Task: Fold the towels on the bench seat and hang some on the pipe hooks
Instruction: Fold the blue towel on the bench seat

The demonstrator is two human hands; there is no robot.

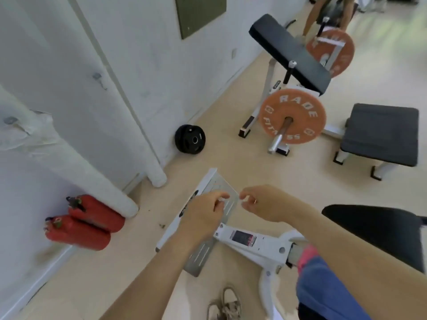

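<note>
The orange weight plate, beyond both grips, reads "RADE FITNESS". Left hand and right hand are loosely curled, fingertips nearly pinched, holding nothing visible.

Just the one wide-angle head cam here, looking forward and steeply down from standing height, so the left hand and right hand sit close in the near middle, the wall runs up the left, and the bench sits far right.
</note>
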